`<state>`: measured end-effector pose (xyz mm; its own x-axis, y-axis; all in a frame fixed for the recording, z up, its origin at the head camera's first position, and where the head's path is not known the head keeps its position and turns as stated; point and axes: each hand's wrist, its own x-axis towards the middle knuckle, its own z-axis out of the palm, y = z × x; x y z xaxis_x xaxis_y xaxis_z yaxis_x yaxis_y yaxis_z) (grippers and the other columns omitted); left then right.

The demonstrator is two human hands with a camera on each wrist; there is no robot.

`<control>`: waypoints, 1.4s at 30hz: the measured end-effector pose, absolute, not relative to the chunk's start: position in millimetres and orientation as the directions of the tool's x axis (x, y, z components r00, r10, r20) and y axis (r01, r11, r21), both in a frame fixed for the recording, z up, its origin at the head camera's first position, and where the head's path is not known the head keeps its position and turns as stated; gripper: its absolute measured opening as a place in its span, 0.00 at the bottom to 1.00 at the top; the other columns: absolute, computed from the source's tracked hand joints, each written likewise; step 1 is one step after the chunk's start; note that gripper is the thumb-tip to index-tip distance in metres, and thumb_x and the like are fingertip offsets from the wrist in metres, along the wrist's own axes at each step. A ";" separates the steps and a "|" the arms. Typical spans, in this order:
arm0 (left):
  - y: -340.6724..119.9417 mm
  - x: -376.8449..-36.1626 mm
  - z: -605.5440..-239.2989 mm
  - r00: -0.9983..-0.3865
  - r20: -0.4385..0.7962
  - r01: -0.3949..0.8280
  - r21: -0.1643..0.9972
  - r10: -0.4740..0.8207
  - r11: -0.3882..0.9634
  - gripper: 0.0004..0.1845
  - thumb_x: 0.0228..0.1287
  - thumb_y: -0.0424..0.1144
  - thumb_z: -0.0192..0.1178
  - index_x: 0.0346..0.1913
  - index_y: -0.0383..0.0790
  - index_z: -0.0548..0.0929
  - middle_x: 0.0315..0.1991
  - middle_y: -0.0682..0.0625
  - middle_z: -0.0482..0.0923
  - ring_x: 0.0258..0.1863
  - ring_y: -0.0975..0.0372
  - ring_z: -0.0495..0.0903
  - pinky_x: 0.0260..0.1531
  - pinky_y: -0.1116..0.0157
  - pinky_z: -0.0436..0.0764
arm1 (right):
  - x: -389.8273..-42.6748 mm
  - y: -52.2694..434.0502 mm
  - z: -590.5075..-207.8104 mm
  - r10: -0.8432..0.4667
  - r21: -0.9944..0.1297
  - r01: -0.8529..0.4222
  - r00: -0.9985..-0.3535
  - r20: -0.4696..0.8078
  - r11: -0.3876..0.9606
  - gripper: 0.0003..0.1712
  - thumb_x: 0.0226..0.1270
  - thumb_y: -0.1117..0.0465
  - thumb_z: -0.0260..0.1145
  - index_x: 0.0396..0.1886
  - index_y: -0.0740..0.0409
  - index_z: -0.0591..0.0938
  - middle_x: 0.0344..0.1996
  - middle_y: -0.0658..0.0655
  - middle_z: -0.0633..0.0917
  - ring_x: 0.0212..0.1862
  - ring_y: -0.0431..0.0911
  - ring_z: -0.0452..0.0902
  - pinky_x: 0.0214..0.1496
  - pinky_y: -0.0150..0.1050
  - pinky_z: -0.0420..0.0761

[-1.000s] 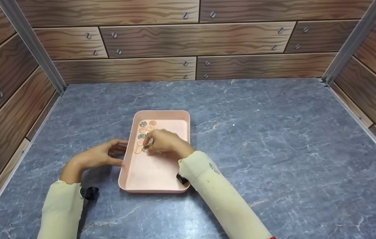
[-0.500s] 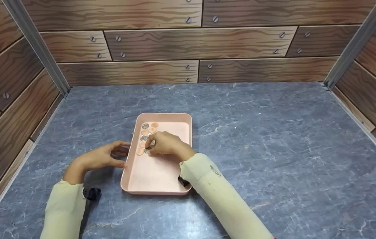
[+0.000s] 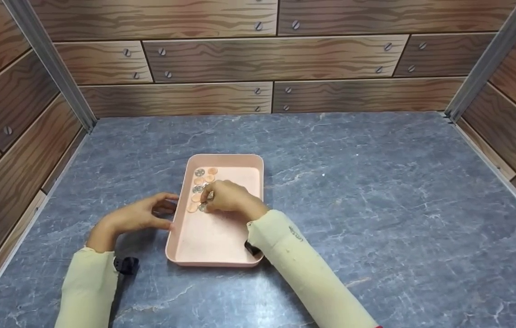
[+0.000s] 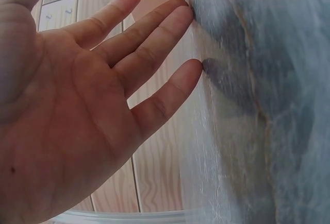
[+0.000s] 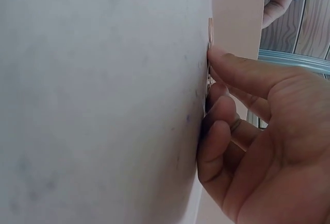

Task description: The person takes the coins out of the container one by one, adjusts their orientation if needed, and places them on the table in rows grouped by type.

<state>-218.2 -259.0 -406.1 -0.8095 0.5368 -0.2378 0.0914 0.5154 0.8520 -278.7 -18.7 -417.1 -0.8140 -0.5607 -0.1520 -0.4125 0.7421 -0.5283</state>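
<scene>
A pink rectangular tray point(image 3: 217, 237) lies on the marbled tabletop, with copper-coloured and silver coins point(image 3: 196, 197) in two rough columns along its left side. My right hand point(image 3: 228, 197) reaches into the tray, thumb and curled fingers down at a silver coin point(image 3: 203, 207) near the lower end of the columns. In the right wrist view, the thumb point(image 5: 242, 72) and bent fingers close round thin coin edges at the tray floor; the palm side hides part of them. My left hand point(image 3: 141, 213) is beside the tray's left wall, fingers spread, thumb tip at the wall.
Wood-patterned panels point(image 3: 208, 59) enclose the table point(image 3: 376, 205) at the back and both sides. Metal posts point(image 3: 481, 59) stand at the back corners. Tiny white specks point(image 3: 323, 175) lie on the tabletop right of the tray.
The whole head view has shifted slightly. My right thumb and fingers have moved only a little at the lower silver coin, more of which shows now. The left hand stays at the tray.
</scene>
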 end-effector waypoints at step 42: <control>-258.2 -217.5 -406.4 -0.814 -0.267 0.055 0.850 0.516 0.525 0.42 0.59 0.40 0.68 0.71 0.31 0.58 0.69 0.31 0.62 0.68 0.39 0.64 0.66 0.46 0.68 | -278.2 -15.0 -415.4 -0.614 -0.601 -0.437 -0.781 -0.116 0.669 0.12 0.56 0.67 0.68 0.41 0.51 0.84 0.22 0.46 0.79 0.19 0.37 0.70 0.23 0.29 0.71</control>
